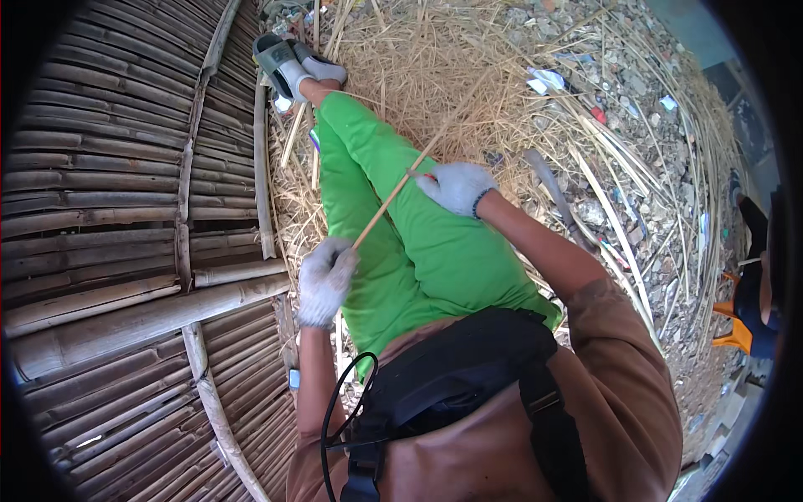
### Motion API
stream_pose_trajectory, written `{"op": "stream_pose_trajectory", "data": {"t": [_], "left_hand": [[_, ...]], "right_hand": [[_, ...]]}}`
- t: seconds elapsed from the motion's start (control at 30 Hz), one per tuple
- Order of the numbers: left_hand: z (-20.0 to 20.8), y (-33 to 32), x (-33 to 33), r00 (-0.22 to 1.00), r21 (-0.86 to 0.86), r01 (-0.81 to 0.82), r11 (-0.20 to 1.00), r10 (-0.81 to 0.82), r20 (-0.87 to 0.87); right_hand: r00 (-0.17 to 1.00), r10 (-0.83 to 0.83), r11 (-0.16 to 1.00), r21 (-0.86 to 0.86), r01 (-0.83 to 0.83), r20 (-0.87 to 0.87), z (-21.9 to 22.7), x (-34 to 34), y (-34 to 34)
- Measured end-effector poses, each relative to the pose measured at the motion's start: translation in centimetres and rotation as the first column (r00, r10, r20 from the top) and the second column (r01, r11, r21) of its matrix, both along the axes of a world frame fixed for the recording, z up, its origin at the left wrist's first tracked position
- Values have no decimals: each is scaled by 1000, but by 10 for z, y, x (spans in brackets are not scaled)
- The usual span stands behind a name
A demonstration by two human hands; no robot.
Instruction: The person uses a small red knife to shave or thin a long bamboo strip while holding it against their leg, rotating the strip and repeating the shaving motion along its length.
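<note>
A thin bamboo strip [382, 208] slants across the green trousers, its far end reaching over the straw. Its near end is in my left hand [327, 281], closed in a white knitted glove. My right hand [457, 189], gloved the same way, is closed above the right thigh. From its fingers shows a small object with a red-orange part [432, 177] and a narrow tip against the strip; its kind cannot be made out. The green trousers [456, 259] cover my outstretched legs, which are crossed at the ankles.
A wall or panel of bamboo poles [100, 217] stands close on the left. Dry straw and shavings [410, 58] lie around my feet. Rubble with long bamboo strips [615, 217] spreads to the right. Beyond it, a person sits near an orange chair [734, 326] at the right edge.
</note>
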State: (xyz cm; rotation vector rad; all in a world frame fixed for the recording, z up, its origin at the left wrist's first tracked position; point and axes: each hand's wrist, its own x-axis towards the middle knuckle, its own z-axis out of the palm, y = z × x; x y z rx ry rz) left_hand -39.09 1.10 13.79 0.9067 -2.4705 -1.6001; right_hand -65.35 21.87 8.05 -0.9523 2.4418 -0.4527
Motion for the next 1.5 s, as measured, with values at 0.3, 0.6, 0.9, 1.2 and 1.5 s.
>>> {"op": "stream_pose_trajectory", "data": {"t": [0.3,0.6,0.9,1.2,1.5], "left_hand": [[-21,6,-46,992,-241,122,963,-124,5],[-3,-5,53,997,-229,66,971,-76,-34],[29,-13,121,998,-190,35,981,-45,-51],[-17,16,-14,990,-387,86,918,-122,-69],[-1,17,-2,961,-499,161,851,-251,-118]], "right_hand": [[1000,0,1000,1,0,5,-5,0,2],[999,45,999,11,-45,-11,8,6,-3],[1000,9,999,33,-9,-21,0,3,1],[998,43,999,18,-43,-41,14,8,-6],[999,27,1000,15,-27,-16,5,4,-1]]}}
